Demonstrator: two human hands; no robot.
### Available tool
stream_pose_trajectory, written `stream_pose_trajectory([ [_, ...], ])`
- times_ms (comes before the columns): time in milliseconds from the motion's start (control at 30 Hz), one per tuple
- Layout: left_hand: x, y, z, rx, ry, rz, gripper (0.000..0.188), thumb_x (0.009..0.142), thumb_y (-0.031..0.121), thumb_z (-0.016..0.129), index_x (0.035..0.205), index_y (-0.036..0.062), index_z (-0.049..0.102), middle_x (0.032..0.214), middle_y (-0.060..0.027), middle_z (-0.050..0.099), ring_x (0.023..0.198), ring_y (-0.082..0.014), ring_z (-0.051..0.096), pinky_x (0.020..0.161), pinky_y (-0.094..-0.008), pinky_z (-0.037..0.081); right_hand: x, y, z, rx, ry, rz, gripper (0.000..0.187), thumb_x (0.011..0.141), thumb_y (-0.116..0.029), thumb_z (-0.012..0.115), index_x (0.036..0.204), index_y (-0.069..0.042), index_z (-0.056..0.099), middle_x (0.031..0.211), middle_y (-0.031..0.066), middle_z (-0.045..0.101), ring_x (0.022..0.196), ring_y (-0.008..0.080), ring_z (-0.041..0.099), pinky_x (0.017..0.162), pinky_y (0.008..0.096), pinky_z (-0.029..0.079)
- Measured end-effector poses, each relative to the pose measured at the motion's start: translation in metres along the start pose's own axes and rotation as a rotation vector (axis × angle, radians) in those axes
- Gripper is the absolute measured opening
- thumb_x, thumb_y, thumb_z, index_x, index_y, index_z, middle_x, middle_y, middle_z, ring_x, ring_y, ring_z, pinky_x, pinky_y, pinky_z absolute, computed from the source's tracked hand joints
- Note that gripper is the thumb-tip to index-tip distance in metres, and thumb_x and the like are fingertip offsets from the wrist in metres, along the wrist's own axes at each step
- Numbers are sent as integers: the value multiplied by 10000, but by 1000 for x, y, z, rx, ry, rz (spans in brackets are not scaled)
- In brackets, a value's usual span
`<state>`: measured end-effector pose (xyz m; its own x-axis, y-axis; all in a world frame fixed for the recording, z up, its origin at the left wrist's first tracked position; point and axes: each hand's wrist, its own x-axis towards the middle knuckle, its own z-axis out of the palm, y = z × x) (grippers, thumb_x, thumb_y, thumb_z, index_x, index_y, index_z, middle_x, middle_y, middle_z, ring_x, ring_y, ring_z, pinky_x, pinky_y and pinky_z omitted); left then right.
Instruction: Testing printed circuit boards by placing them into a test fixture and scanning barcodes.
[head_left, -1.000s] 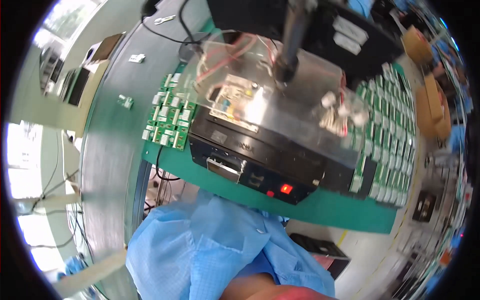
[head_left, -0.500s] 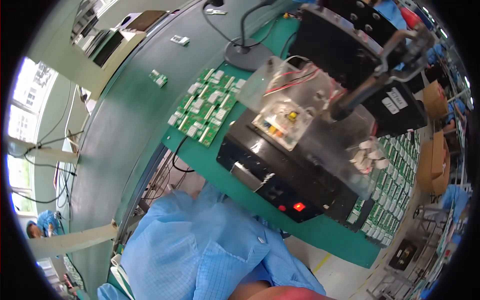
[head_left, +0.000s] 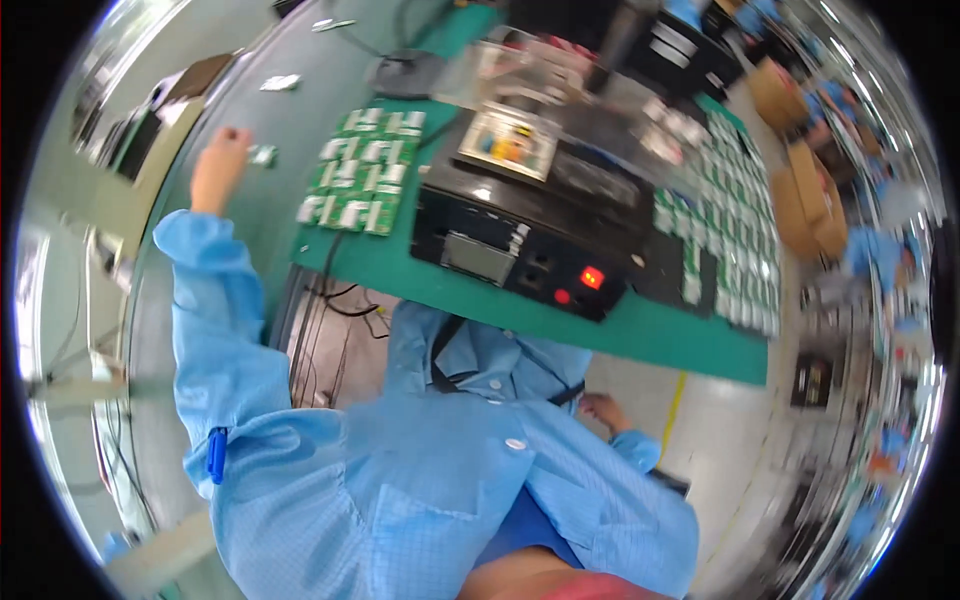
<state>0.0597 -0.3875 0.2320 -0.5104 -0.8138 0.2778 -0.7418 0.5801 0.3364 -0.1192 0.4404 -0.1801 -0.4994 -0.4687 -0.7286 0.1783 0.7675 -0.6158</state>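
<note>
Circuit board (head_left: 263, 156), green and blocky, lies on a smooth grey-green surface (head_left: 287, 122) just beside our left hand (head_left: 219, 168), though whether this or our right hand (head_left: 604, 410) grips anything we cannot tell.

The room is bright. White light glares from the window (head_left: 31, 285) on the left. The little green board (head_left: 263, 156) and the cardboard box (head_left: 812, 190) look smeary. A red light (head_left: 592, 277) glows. Straight lines bend near the round, black edge.
</note>
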Motion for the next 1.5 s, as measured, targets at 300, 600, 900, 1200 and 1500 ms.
stream_pose_trajectory([
  [300, 96, -129, 141, 60, -69, 42, 480, 892, 504, 595, 1116, 89, 690, 1084, -261, 704, 1060, -445, 654, 932, -498, 507, -232, -280, -46, 202, -19, -276, 328, 1025, -254, 561, 1131, 27, 693, 1002, 74, 737, 955, 163, 657, 870, 331, 531],
  [600, 99, -159, 129, 131, 117, -159, 392, 895, 375, 611, 1078, 50, 732, 1083, -199, 725, 1036, -408, 671, 909, -477, 517, -159, -346, -151, -656, 858, -822, 342, 911, 47, 570, 1226, -49, 662, 1129, 119, 602, 1021, 295, 610, 879, 356, 500],
  [900, -54, 135, 20, -626, 145, 528, 151, 937, 36, 580, 1014, 48, 709, 910, -52, 666, 784, -129, 606, 688, -245, 464, -138, -364, -169, -609, 561, -824, 268, 888, -78, 678, 1155, -58, 704, 1005, 92, 585, 1025, 293, 573, 884, 379, 474],
  [1200, -173, 281, 46, -658, -63, 1281, 238, 759, 50, 685, 996, 65, 664, 1005, -88, 630, 972, -297, 626, 850, -409, 502, -118, -386, -116, -597, 986, -1003, 203, 907, -60, 642, 1102, -7, 621, 1141, 143, 617, 1078, 335, 584, 935, 408, 468],
  [1500, -203, 303, 78, -1018, 89, 912, 216, 718, -47, 672, 916, 41, 663, 955, -97, 634, 947, -317, 615, 841, -412, 486, -114, -520, -41, -667, 1049, -1086, 226, 890, -41, 659, 1107, -2, 609, 1138, 159, 617, 1016, 382, 590, 897, 455, 489],
])
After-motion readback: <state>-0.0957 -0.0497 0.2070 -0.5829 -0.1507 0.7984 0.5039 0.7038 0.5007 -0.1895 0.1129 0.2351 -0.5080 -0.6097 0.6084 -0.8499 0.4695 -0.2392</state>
